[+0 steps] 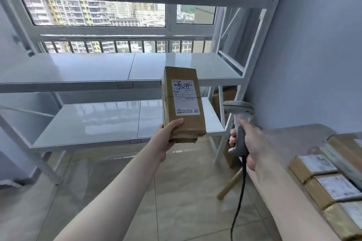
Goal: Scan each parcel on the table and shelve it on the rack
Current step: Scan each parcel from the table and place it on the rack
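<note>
My left hand point(167, 137) grips the lower end of a brown cardboard parcel point(183, 123) and holds it upright in front of the rack, its white shipping label facing me. My right hand point(247, 143) grips the handle of a grey barcode scanner point(238, 109); the scanner head sits just right of the parcel, its black cable hanging toward the floor. The white rack point(125, 85) has glossy grey shelves with nothing on the two I can see. Several more labelled parcels point(323, 180) lie on the table point(293, 137) at the lower right.
The rack stands before a large window with a railing. Behind the rack's right leg sits a cardboard box point(225, 96). A wooden table leg point(229, 186) slants over the tiled floor. A grey wall closes the right side.
</note>
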`<state>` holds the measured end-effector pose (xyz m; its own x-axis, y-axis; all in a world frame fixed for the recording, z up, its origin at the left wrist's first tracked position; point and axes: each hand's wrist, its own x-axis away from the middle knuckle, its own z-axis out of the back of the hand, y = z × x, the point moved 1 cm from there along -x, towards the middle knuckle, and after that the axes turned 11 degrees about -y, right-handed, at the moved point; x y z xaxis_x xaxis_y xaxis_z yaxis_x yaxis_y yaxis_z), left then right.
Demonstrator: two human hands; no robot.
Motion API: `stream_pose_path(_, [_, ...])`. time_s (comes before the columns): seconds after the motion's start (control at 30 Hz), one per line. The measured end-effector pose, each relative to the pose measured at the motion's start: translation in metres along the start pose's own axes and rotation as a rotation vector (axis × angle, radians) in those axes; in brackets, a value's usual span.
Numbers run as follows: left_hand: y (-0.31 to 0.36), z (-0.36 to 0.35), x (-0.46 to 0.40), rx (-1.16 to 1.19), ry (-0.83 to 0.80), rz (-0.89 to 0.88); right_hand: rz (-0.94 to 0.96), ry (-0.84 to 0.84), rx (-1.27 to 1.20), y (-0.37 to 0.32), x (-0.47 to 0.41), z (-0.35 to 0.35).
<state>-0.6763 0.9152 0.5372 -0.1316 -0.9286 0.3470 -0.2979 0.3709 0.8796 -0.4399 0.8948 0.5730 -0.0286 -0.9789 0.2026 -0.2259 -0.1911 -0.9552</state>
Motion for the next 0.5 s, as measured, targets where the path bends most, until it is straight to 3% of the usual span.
stream_pose_path(0.2, [0.046,-0.029,-0.071,0.027,-0.035,0.019,-0.055,0.015,-0.04,-0.019,-0.078,0.015])
stream_pose_path(0.5, [0.132,-0.06,-0.22,0.011,-0.149,0.042,0.017,0.074,-0.075,-0.063,-0.204,0.01])
